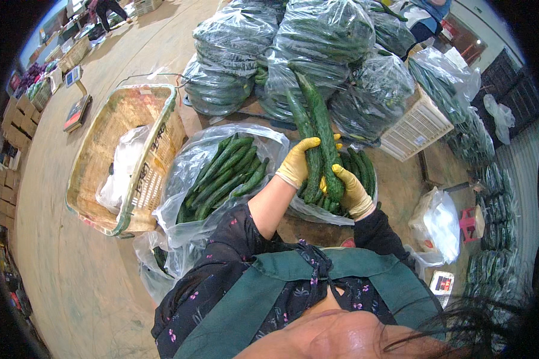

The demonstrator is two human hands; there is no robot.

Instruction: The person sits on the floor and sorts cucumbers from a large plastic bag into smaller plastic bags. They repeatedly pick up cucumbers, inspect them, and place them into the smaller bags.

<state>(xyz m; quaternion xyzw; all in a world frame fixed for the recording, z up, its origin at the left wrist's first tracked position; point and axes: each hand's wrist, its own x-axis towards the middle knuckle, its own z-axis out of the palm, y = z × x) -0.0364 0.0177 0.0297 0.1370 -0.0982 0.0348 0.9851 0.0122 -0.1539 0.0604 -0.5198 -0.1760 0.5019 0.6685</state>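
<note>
My left hand (295,164), in a yellow-stained glove, grips a long cucumber (302,119). My right hand (354,190), gloved alike, holds another long cucumber (321,121) beside it; the two lie side by side and point away from me. Under both hands is an open clear plastic bag (341,219) with more cucumbers (363,168) in it. To its left a second open plastic bag (258,131) holds a heap of cucumbers (224,172). Some fingers are hidden behind the cucumbers.
Filled clear bags of cucumbers (233,54) are stacked ahead. A large plastic crate (90,148) with white plastic bags inside stands at left. A digital floor scale (77,112) is farther left. At right are a white crate (415,123), a pink stool (469,224) and more bagged cucumbers (498,211).
</note>
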